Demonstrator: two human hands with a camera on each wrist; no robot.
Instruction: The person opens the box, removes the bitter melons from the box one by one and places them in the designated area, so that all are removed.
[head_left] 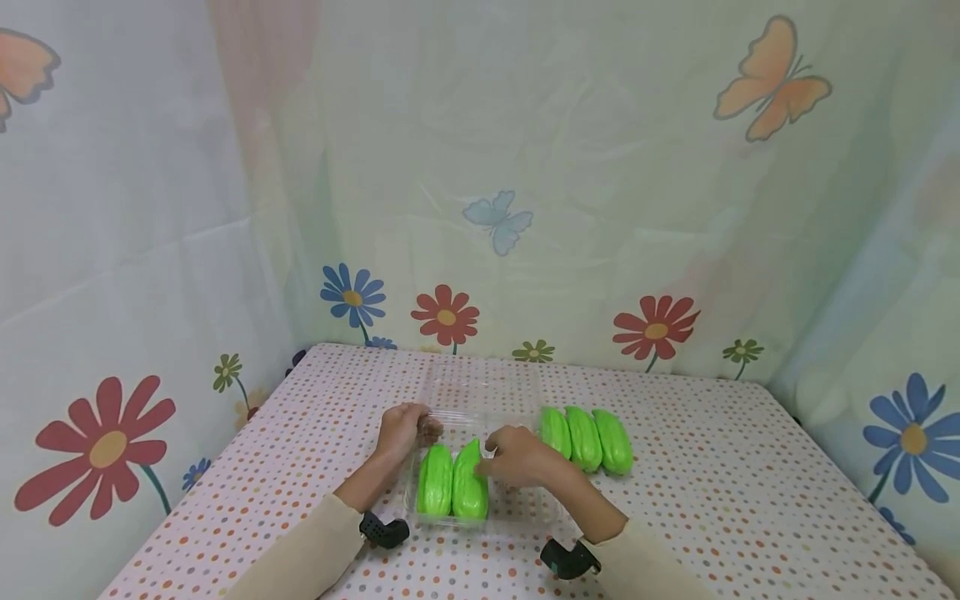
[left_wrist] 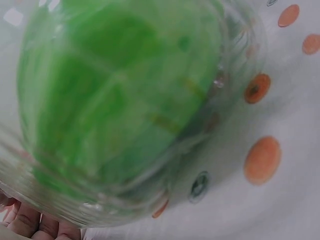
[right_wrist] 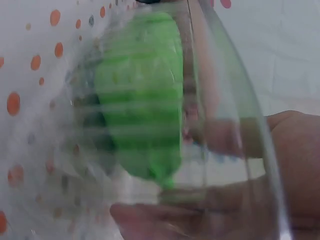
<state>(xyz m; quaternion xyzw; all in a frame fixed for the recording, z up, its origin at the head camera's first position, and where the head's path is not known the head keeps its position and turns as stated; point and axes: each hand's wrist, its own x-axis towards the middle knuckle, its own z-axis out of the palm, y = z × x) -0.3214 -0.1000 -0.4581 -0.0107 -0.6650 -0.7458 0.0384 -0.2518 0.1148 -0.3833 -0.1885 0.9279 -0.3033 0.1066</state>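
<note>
A clear plastic clamshell box stands on the table with its lid folded back. Inside, on the left side, two shiny green gourd-like vegetables lie side by side. My left hand grips the box's left wall near the back corner; in the left wrist view its curled fingers show beyond the plastic. Over the box is my right hand, beside the second green vegetable. Its thumb and fingers are spread near that vegetable's stem end; whether they touch it I cannot tell.
Three more green vegetables lie in a row on the table just right of the box. A dotted cloth covers the table. Curtains with flowers and butterflies hang behind it and at both sides.
</note>
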